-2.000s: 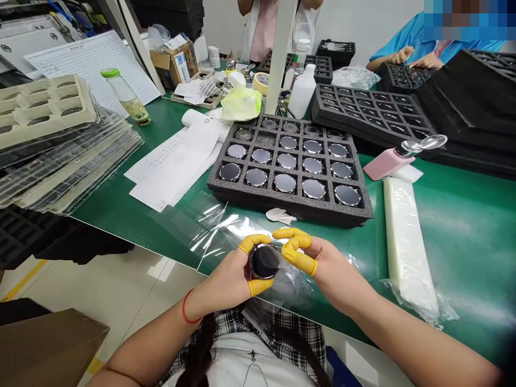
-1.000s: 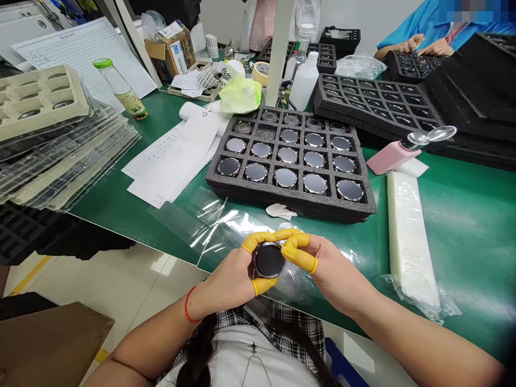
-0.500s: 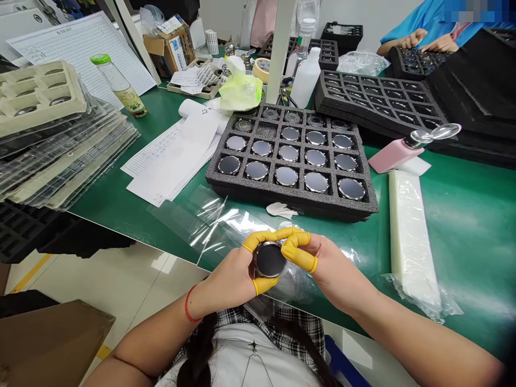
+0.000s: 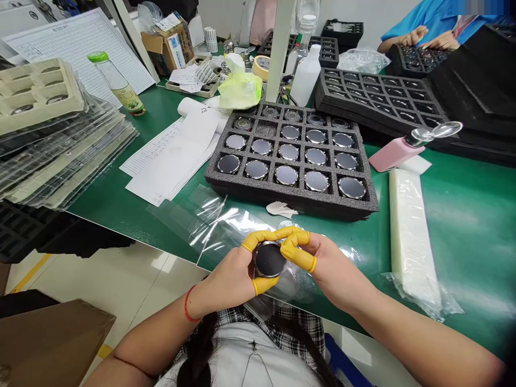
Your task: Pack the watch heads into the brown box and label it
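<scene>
A round watch case with a dark face (image 4: pixel 270 260) is held over the table's front edge. My left hand (image 4: pixel 237 271) grips its left side, thumb below and index finger above, both in yellow finger cots. My right hand (image 4: pixel 312 255), also in yellow cots, touches the upper right rim with its fingers pressed together. Beyond the hands sits a black foam tray (image 4: pixel 258 185) with several round watch faces in its compartments; one compartment in its back part holds nothing visible. Clear plastic film (image 4: pixel 209 220) lies just left of the hands.
Papers (image 4: pixel 173 156), a glass bottle (image 4: pixel 121 88) and stacked trays (image 4: pixel 72 156) are at left. A pink bottle (image 4: pixel 393 153) and a wrapped white block (image 4: pixel 413 236) lie at right. A white bottle (image 4: pixel 306 78) stands behind. A person's hands (image 4: pixel 429 40) work at the back right.
</scene>
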`<action>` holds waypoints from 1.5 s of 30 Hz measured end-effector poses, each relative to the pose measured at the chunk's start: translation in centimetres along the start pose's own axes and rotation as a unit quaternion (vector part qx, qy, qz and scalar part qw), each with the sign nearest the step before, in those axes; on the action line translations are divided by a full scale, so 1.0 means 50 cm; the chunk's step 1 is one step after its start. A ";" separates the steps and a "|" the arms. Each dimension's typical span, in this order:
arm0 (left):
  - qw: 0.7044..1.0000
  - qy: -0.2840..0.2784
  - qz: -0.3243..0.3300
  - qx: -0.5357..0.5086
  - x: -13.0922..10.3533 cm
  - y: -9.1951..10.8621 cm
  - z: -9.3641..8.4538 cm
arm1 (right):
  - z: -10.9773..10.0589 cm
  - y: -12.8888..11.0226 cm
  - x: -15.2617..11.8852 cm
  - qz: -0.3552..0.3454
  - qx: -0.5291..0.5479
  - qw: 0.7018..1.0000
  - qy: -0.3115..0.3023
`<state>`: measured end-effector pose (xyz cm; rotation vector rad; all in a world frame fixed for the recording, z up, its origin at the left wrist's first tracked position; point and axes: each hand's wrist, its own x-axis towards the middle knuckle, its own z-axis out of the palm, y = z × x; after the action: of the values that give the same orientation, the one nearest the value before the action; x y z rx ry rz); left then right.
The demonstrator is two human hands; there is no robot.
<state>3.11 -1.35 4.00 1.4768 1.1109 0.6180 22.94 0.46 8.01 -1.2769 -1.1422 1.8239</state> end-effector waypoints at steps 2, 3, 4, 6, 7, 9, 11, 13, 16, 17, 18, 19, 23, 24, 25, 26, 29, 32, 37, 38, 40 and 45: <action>1.000 -0.001 -0.001 -0.002 0.000 0.000 0.000 | 0.001 -0.001 0.001 0.001 0.001 1.000 0.001; 1.000 -0.001 -0.002 -0.003 0.001 0.000 0.000 | 0.002 -0.001 0.001 0.001 0.000 1.000 0.001; 1.000 0.000 -0.003 -0.004 0.001 0.000 0.000 | 0.003 -0.002 0.001 0.002 0.000 1.000 0.000; 1.000 0.002 -0.002 -0.002 0.002 0.000 0.000 | 0.004 -0.002 0.002 0.002 -0.002 1.000 -0.002; 1.000 0.002 0.000 0.000 0.002 0.001 0.000 | 0.004 -0.002 0.002 0.002 -0.002 1.000 -0.002; 1.000 0.002 0.001 0.003 0.001 0.001 0.000 | 0.003 -0.001 0.002 0.003 -0.001 1.000 -0.002; 1.000 0.001 -0.003 0.003 0.001 0.002 0.000 | 0.002 0.001 0.002 0.003 0.000 1.000 0.000; 1.000 0.000 -0.009 0.003 0.000 0.004 0.000 | 0.001 0.002 0.002 0.000 -0.002 1.000 0.001; 1.000 -0.002 -0.014 0.000 0.000 0.005 0.000 | 0.000 0.003 0.002 -0.004 -0.008 1.000 -0.001; 1.000 -0.002 -0.015 -0.001 0.000 0.005 0.000 | 0.001 0.003 0.002 -0.005 -0.010 1.000 -0.001; 1.000 -0.003 -0.015 -0.003 0.000 0.005 0.000 | 0.001 0.003 0.002 -0.006 -0.012 1.000 -0.001; 1.000 -0.003 -0.014 -0.004 0.000 0.004 0.000 | 0.002 0.003 0.002 -0.007 -0.014 1.000 -0.001; 1.000 -0.004 -0.012 -0.008 -0.002 0.002 0.000 | 0.002 0.004 0.003 -0.008 -0.022 1.000 0.001; 1.000 -0.004 -0.011 -0.008 -0.002 0.001 0.000 | 0.002 0.004 0.003 -0.012 -0.030 0.999 0.002; 1.000 -0.003 -0.010 -0.009 -0.003 0.001 0.000 | 0.001 0.006 0.003 -0.021 -0.043 0.999 0.003; 1.000 -0.001 -0.008 -0.010 -0.003 0.000 0.000 | -0.001 0.007 0.004 -0.035 -0.064 0.997 0.008; 1.000 0.011 -0.010 -0.018 -0.003 -0.002 0.001 | -0.005 0.017 0.005 -0.123 -0.157 0.978 0.064; 0.999 0.019 -0.013 -0.038 -0.002 -0.001 0.004 | -0.004 0.030 0.006 -0.187 -0.227 0.947 0.132; 0.999 0.007 0.002 -0.034 0.001 0.005 0.011 | 0.014 0.042 0.009 -0.120 -0.209 0.970 0.018; 1.000 0.011 0.003 -0.023 0.001 0.006 0.013 | 0.018 0.042 0.011 -0.098 -0.178 0.979 -0.011; 1.000 0.018 -0.002 -0.007 0.000 0.007 0.017 | 0.020 0.042 0.014 -0.069 -0.107 0.991 -0.046; 1.000 0.013 -0.011 -0.019 -0.007 0.011 0.031 | 0.017 0.041 0.020 -0.064 -0.025 0.996 -0.057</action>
<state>4.45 -2.30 4.26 1.4269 1.1282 0.6413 21.79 0.20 5.91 -1.1117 -1.3084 1.8035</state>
